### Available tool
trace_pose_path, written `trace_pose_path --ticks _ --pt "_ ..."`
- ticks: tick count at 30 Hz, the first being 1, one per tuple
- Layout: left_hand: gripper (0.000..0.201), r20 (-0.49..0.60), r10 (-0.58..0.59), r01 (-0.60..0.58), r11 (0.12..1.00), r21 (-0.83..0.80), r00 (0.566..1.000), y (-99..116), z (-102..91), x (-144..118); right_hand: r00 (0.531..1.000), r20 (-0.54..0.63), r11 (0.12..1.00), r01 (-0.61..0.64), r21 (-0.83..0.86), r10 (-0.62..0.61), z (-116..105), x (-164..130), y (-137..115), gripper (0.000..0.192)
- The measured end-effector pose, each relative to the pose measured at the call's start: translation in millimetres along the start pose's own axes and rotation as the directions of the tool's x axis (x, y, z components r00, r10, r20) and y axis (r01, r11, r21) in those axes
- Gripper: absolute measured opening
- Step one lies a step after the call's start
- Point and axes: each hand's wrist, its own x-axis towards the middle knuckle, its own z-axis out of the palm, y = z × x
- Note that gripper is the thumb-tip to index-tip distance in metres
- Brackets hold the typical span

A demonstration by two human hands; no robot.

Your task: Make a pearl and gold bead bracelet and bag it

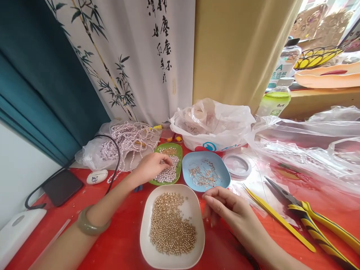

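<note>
Left hand [150, 167] on glossy round pearls [168, 170]

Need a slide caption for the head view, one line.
Left hand picks pearls from green tray; right hand rests beside white dish.

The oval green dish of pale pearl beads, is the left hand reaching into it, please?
Yes, the left hand rests its fingertips on the beads in the oval green dish.

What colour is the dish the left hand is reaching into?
Green. The dish of pale pearl beads shows clearly under the left hand in the head view.
</note>
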Motion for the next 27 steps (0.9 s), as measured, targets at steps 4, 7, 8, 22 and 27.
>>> trace_pose_path --ticks 4,7,8,22,27 --pt "0.014 -0.016 0.014 -0.014 1.000 0.002 1.000 1.3 7.1 0.8 0.997 -0.081 1.000 -0.004 0.027 0.006 -4.9 2.0 -6.5 0.021" --pt "0.015 -0.016 0.026 -0.026 1.000 0.015 1.000 4.1 10.8 -0.1 0.983 -0.183 0.999 0.021 0.028 -0.016 -8.4 3.9 -11.5 0.021" --pt "0.015 -0.015 0.028 -0.028 0.999 0.021 0.999 4.6 11.5 -0.3 0.977 -0.211 0.999 0.029 0.031 -0.022 -9.4 4.5 -12.8 0.020" --pt "0.013 -0.043 0.072 -0.069 0.995 0.069 0.996 10.7 10.1 -1.9 0.961 -0.275 0.998 0.045 0.033 -0.035 -12.5 6.0 -14.7 0.022" --pt "0.014 -0.051 0.141 -0.140 0.990 0.022 0.989 27.1 -0.8 -9.3 0.960 -0.277 0.999 0.035 0.004 -0.033 -11.8 3.6 -15.6 0.021"
